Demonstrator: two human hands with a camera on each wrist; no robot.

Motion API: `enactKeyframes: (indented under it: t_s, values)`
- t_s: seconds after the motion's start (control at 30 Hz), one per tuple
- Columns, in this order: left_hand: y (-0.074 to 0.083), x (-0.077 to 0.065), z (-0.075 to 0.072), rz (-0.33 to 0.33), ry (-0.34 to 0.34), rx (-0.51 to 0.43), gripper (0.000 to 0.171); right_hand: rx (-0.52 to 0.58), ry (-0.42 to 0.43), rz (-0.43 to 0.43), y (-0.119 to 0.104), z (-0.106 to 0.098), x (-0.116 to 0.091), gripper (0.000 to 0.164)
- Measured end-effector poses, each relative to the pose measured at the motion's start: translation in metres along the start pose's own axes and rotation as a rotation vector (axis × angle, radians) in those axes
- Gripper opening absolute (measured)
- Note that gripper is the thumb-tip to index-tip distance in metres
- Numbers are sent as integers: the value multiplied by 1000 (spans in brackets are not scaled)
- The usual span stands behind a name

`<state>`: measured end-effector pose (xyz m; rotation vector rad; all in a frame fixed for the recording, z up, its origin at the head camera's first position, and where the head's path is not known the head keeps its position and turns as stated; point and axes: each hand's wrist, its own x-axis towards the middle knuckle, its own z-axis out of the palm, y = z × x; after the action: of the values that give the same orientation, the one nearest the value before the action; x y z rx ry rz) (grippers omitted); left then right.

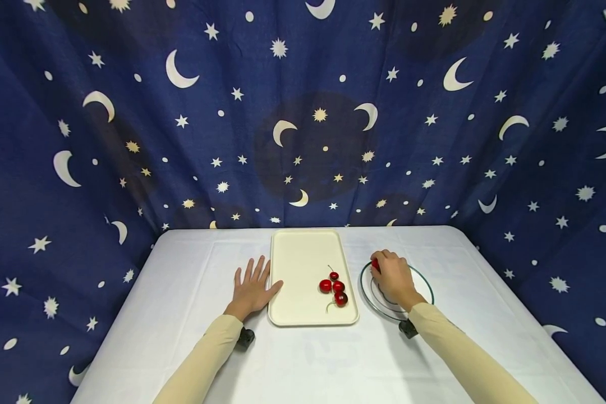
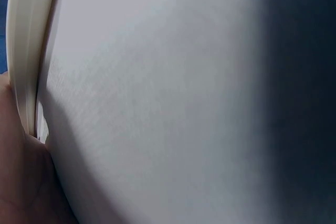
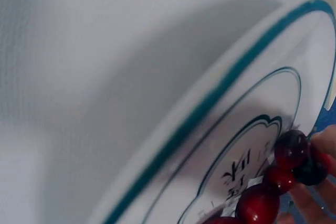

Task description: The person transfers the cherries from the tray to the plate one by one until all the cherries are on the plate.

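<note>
My right hand (image 1: 395,278) is over a white plate (image 3: 320,35) with a green rim, fingers curled round a cherry (image 3: 311,172). Several more glossy red cherries (image 3: 258,204) sit on the plate close to the fingertips in the right wrist view; the hand hides most of them in the head view. Flat beside the left edge of a cream rectangular tray (image 1: 298,258), my left hand (image 1: 251,290) has its fingers spread, with the thumb over the tray's rim. Several dark red cherries (image 1: 325,286), some with stems, lie together on the tray's right side.
A white cloth covers the table (image 1: 303,365). The tray stands in the middle, and the plate is just to its right. Behind and at both sides hangs a dark blue curtain (image 1: 222,73) with moons and stars.
</note>
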<state>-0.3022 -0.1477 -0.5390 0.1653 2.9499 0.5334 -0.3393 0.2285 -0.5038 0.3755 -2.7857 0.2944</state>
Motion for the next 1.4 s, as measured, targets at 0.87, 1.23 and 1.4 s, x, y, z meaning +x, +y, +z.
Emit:
enactKeyframes:
  t_s: [0.87,1.23,1.4]
  values:
    - [-10,10,11,-9,6,14,85,29,76,-31,-15,6,4,26]
    - [-11,11,13,-14,3,24,85,145,38,-134,-46,14,9,23]
    - [-11,10,12,-4,16,8,85,154,24,-188,-54,18,11,23]
